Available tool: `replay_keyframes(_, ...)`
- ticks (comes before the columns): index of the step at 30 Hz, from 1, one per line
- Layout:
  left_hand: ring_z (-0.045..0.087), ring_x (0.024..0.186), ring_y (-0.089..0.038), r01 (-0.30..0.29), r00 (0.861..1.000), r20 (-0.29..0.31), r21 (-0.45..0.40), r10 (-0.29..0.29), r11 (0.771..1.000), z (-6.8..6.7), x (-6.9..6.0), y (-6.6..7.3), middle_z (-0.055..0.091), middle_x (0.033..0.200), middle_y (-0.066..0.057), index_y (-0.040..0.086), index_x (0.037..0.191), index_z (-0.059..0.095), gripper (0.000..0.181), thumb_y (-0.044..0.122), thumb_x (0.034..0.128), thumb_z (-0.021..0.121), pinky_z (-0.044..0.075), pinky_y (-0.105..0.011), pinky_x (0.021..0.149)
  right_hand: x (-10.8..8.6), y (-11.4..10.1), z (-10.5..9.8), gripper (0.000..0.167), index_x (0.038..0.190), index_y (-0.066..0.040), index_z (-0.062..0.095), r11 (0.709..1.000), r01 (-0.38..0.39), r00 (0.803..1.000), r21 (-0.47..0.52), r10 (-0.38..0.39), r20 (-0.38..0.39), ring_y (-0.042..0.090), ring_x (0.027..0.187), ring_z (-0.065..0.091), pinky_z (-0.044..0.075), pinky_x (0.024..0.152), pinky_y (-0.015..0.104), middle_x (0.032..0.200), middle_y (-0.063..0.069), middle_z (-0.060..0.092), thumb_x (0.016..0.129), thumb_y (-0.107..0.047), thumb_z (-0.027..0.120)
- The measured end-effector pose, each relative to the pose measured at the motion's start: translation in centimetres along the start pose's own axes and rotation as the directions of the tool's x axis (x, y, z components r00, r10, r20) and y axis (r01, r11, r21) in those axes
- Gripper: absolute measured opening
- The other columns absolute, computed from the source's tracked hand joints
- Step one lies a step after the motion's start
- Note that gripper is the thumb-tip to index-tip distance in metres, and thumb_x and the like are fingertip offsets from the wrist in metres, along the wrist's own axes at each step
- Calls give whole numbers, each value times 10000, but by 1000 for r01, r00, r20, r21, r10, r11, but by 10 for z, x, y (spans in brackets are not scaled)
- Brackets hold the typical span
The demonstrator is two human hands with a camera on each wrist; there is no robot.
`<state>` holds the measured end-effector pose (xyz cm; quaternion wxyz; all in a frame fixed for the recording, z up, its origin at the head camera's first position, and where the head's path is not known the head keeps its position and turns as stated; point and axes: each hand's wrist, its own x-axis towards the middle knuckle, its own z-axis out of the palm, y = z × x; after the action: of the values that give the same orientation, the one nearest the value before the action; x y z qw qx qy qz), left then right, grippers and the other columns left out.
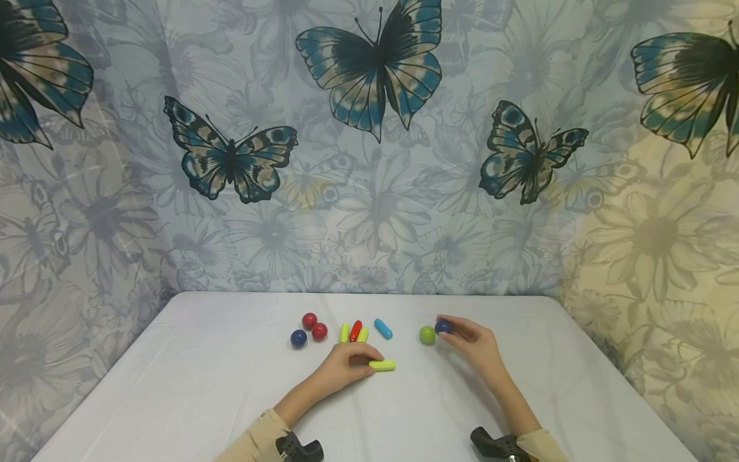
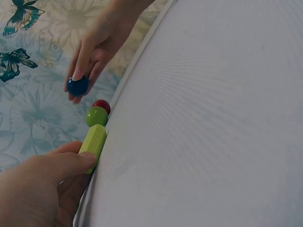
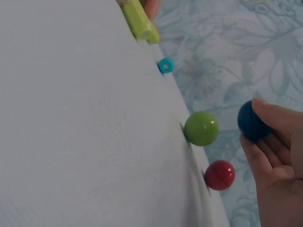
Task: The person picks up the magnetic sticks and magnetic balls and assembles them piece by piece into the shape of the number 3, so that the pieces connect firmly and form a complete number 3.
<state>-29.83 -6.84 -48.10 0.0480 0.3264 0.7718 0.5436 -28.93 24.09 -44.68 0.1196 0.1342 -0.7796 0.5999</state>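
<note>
Between thumb and fingers, my left hand [image 1: 348, 366] pinches one end of a short yellow-green ribbed stick [image 1: 382, 365], perhaps a marker; its other end points right. My right hand [image 1: 475, 341] grips a dark blue ball [image 1: 444, 326], held up off the table in the right wrist view. Just left of that ball is a glossy green ball [image 1: 427, 335]. A red ball [image 3: 219, 175] sits near the green one in the right wrist view; the head view does not show it there. Beyond my left hand lie two more yellow-green sticks [image 1: 344, 332] with a red stick [image 1: 355, 330] between them.
A light blue stick [image 1: 383, 328] lies alone, right of the other sticks. Two red balls [image 1: 319, 331] and another dark blue ball [image 1: 298, 338] are grouped on the left. Everything is on a white-covered table [image 1: 190, 385], with a butterfly-patterned cloth [image 1: 381, 244] behind it.
</note>
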Motion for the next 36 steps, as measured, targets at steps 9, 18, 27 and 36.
replay_keyframes(9,662,1084,-118,24,1000,-1,0,-24,1000,0,0,-1,725,1114,-42,132,1108,715,293,7,842,718,511,-153,941,2,-7,18,413,1223,-16,648,999,0,999,32,-1,44,-26,1090,643,514,929,151,1285,190,641,845,-146,751)
replay_keyframes(18,662,1089,-128,19,1000,-3,3,-19,1000,1,0,-2,726,1113,-35,146,1105,716,290,12,847,715,507,-150,944,0,-7,35,395,1202,-92,679,998,-45,991,-38,50,128,33,1123,650,509,942,154,1244,127,681,837,-213,764)
replay_keyframes(27,661,1107,-156,-2,1000,4,-9,2,1000,0,1,-5,724,1122,-43,133,1112,712,289,13,849,713,507,-159,954,-1,2,45,391,1218,-57,667,999,4,964,-46,8,264,137,1149,656,520,960,205,1236,159,674,860,-196,737)
replay_keyframes(36,657,1116,-147,12,1000,1,-18,-12,1000,0,0,-4,721,1127,-32,138,1114,712,287,18,852,711,506,-166,960,-4,2,50,403,1231,-40,654,999,-10,948,-46,25,316,114,1160,645,515,973,212,1249,166,667,864,-185,733)
